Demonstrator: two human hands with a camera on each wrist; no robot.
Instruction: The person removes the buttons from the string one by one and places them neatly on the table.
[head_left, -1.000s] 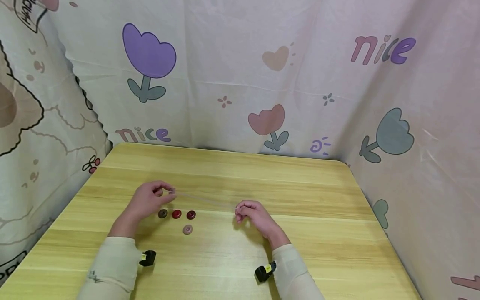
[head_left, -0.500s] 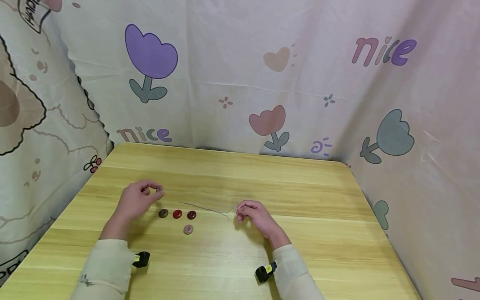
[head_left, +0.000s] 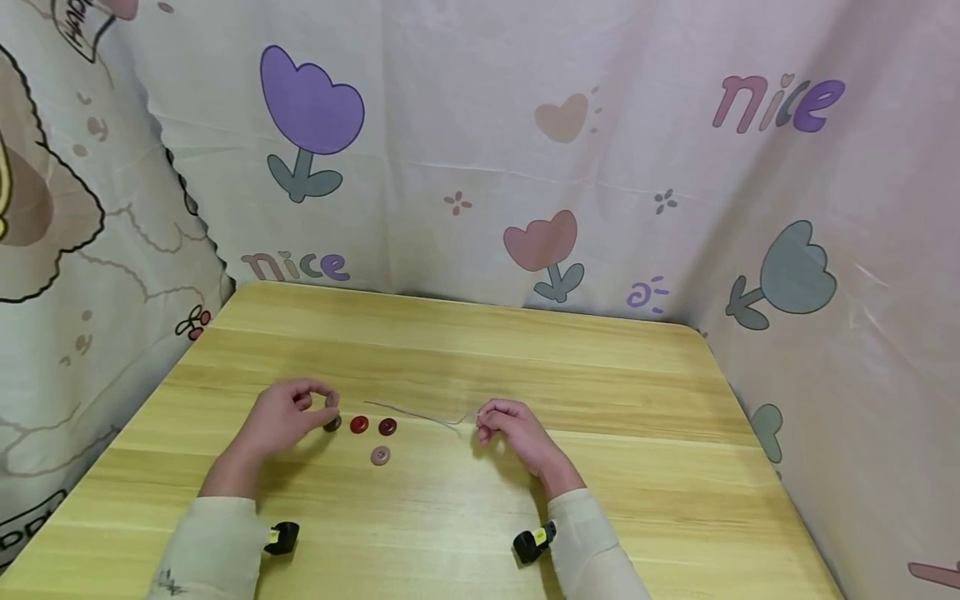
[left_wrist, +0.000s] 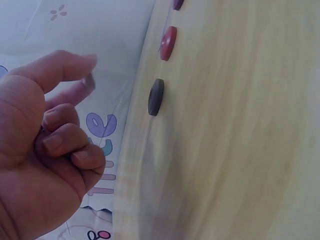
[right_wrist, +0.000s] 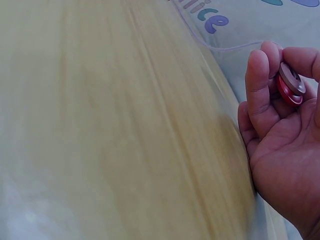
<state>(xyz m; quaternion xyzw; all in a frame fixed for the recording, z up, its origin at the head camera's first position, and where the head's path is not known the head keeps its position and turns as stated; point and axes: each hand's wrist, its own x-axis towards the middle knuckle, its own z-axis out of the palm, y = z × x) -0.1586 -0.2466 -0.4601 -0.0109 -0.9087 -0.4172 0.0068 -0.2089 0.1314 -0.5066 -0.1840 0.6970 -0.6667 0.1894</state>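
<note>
My left hand (head_left: pixel 288 418) pinches a small grey-brown button (left_wrist: pixel 90 81) between thumb and index fingertip, its other fingers curled. Just beyond those fingertips in the head view is a dark button (head_left: pixel 333 424), partly covered, in a row with a red button (head_left: pixel 359 425) and a dark red one (head_left: pixel 387 427). Below the row lies a pinkish button (head_left: pixel 380 456). My right hand (head_left: pixel 519 433) pinches a thin string (head_left: pixel 412 412) that trails left. Held within its fingers in the right wrist view are a brown button (right_wrist: pixel 292 79) and a red one (right_wrist: pixel 289 95).
The wooden table (head_left: pixel 465 350) runs back to a patterned cloth (head_left: pixel 450 125) and has cloth along both sides. Black wrist cameras show below the left cuff (head_left: pixel 282 538) and the right cuff (head_left: pixel 534 543).
My left hand has let go of the string, moved left, then come down toward the dark button. The string, stretched between both hands before, now hangs slack. My right hand has stayed nearly still.
</note>
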